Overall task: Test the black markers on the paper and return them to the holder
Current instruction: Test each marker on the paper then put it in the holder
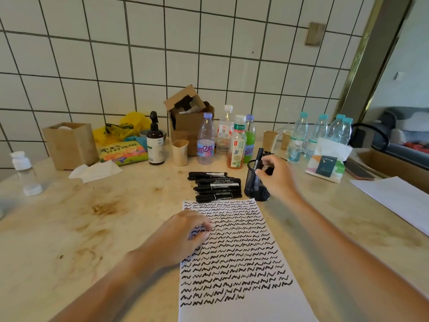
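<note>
Bottles point(205, 140), cardboard box point(188, 122), paper cups point(180, 152), tissue pack point(327, 161) against tiled wall.

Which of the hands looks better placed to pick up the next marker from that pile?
Probably the right hand. It is at the holder, holding a marker over it, and the pile lies just beside the holder. The left hand rests on the paper, seemingly steadying it.

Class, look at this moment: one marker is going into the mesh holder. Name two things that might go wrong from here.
1. The right hand holds the marker tilted at the rim of the light-looking mesh holder; a push sideways might tip it.
2. The pile of markers lies beside the holder, at the paper's top edge. Tested and untested ones may get mixed up.
</note>
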